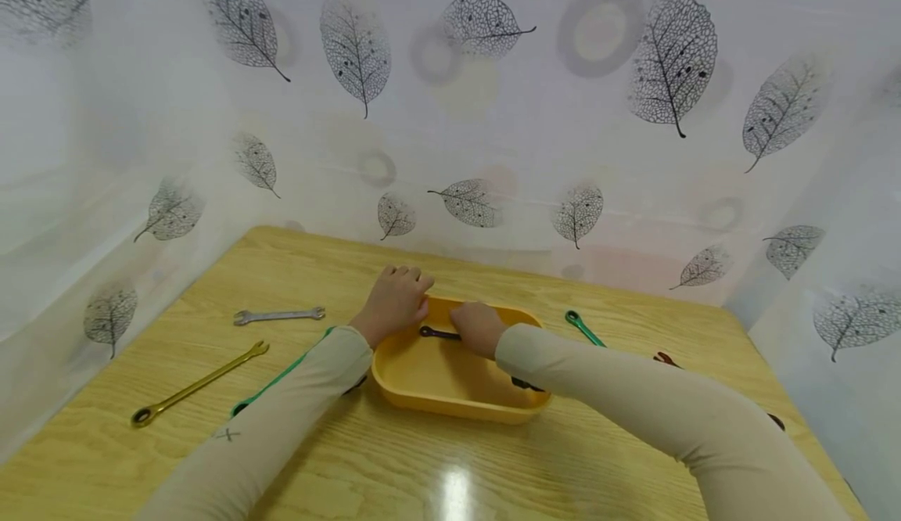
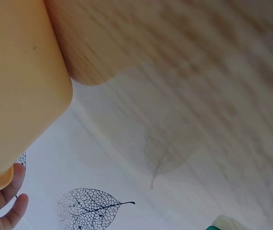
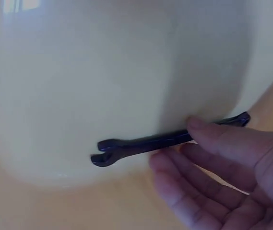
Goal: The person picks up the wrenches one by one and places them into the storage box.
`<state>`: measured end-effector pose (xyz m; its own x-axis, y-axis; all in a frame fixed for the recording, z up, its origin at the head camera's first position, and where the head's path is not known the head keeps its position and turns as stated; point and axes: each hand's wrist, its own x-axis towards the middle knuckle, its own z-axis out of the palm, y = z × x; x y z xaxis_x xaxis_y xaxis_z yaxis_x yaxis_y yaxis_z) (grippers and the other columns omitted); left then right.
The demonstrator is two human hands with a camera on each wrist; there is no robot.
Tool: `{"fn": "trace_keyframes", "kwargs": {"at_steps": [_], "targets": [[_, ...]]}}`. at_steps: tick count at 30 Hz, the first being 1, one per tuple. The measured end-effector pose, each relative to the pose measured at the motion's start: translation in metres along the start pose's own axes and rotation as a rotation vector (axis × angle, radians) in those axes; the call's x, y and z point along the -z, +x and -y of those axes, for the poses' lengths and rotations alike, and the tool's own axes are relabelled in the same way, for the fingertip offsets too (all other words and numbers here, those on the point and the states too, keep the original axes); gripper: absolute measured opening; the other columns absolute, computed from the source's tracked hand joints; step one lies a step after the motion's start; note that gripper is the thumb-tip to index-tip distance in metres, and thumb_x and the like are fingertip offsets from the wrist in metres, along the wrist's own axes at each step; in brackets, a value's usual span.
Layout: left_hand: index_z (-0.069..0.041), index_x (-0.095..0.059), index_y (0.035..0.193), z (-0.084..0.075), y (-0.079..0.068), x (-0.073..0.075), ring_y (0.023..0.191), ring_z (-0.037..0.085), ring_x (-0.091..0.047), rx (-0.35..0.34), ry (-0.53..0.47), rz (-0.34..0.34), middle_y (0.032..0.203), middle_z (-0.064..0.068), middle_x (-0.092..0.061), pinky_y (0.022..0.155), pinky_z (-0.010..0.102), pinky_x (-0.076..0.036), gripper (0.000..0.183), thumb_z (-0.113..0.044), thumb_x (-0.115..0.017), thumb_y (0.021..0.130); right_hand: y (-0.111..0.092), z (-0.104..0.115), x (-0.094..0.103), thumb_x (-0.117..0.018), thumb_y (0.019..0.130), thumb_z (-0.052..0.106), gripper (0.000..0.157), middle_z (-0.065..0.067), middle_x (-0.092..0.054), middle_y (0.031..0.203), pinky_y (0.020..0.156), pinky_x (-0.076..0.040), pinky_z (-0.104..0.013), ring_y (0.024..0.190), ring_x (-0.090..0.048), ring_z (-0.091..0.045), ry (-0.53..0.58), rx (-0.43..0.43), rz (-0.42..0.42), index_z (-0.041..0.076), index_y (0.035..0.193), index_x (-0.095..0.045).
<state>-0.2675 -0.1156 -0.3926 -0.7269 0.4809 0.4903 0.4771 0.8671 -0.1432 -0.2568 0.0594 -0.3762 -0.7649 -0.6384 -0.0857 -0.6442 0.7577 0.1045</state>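
Observation:
An orange plastic basin [image 1: 457, 407] stands on the wooden table. At its back left corner my left hand [image 1: 397, 300] grips the rim; the left wrist view catches its fingertips [image 2: 15, 211] against the rim's edge. My right hand [image 1: 482, 328] is over the inside of the basin and pinches a dark wrench [image 1: 439, 334] between thumb and fingers. Seen from the right wrist, the wrench [image 3: 150, 143] lies sideways close over the basin floor, its open-jawed end pointing left and its far end partly behind the thumb.
To the left lie a silver wrench [image 1: 280, 315], a gold wrench [image 1: 200, 382] and a green wrench [image 1: 281, 376] partly under my left sleeve. On the right are another green wrench [image 1: 584, 328] and a reddish wrench [image 1: 665, 359], both partly hidden by my right arm. A leaf-patterned curtain [image 1: 493, 130] borders the table.

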Motion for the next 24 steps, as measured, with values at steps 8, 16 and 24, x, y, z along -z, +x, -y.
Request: {"fn": "trace_keyframes", "kwargs": {"at_steps": [8, 16, 24], "targets": [[-0.013, -0.066, 0.1, 0.0, 0.0, -0.001, 0.081, 0.025, -0.062, 0.009, -0.003, -0.007, 0.089, 0.008, -0.066, 0.077, 0.041, -0.046, 0.022, -0.02, -0.064, 0.079, -0.007, -0.002, 0.005, -0.056, 0.089, 0.001, 0.018, -0.01, -0.06, 0.069, 0.056, -0.048, -0.034, 0.064, -0.06, -0.021, 0.003, 0.011, 0.004, 0.005, 0.072, -0.054], [-0.014, -0.067, 0.101, 0.001, 0.0, -0.003, 0.084, 0.025, -0.062, 0.026, 0.03, 0.002, 0.09, 0.007, -0.066, 0.081, 0.042, -0.047, 0.024, -0.025, -0.065, 0.079, -0.014, -0.005, 0.024, -0.064, 0.08, -0.003, 0.027, -0.002, -0.043, 0.056, 0.047, -0.035, -0.029, 0.052, -0.039, -0.014, 0.044, 0.014, 0.007, 0.008, 0.064, -0.045], [-0.016, -0.067, 0.104, 0.0, 0.002, -0.003, 0.089, 0.025, -0.06, 0.045, 0.05, 0.041, 0.092, 0.007, -0.065, 0.085, 0.044, -0.047, 0.027, -0.029, -0.065, 0.08, -0.03, -0.01, 0.052, -0.069, 0.082, 0.013, 0.015, -0.01, -0.069, 0.086, 0.064, -0.053, -0.031, 0.073, -0.064, -0.02, 0.124, -0.028, 0.004, 0.001, 0.092, -0.068]]}}
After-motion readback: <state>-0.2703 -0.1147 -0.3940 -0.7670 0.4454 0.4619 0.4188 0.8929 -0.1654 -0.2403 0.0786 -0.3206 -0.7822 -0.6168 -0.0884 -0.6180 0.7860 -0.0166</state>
